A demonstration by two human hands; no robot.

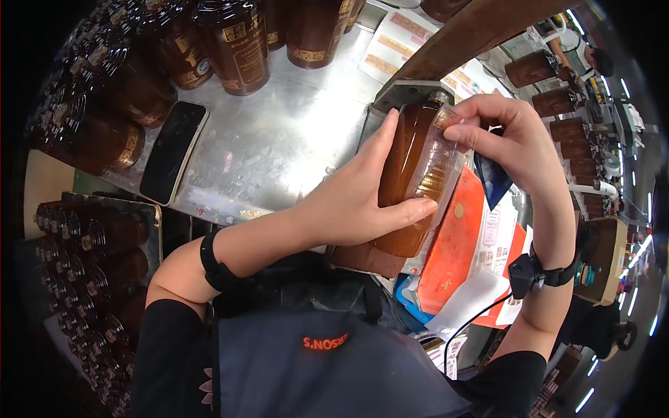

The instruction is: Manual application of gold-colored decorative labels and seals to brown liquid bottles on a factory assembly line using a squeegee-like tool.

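An amber-brown see-through jar [401,160] lies tilted in front of me, across a stand with a brown padded block [369,259]. My left hand [355,202] is wrapped round it, with the thumb on its near side and the fingers along the far side. Over the jar's right side lies a clear film [435,164] with gold print. My right hand [502,136] pinches the film's upper edge between thumb and fingertips, close to the jar's far end. Whether the film sticks to the glass there, I cannot tell.
Dark brown jars with gold print [237,52] stand along the metal table [265,139]. A black phone [174,153] lies at the left. Orange-red sheets [449,254] and white papers sit right of the jar, below a brown beam [481,38]. More jars [94,265] fill the lower left.
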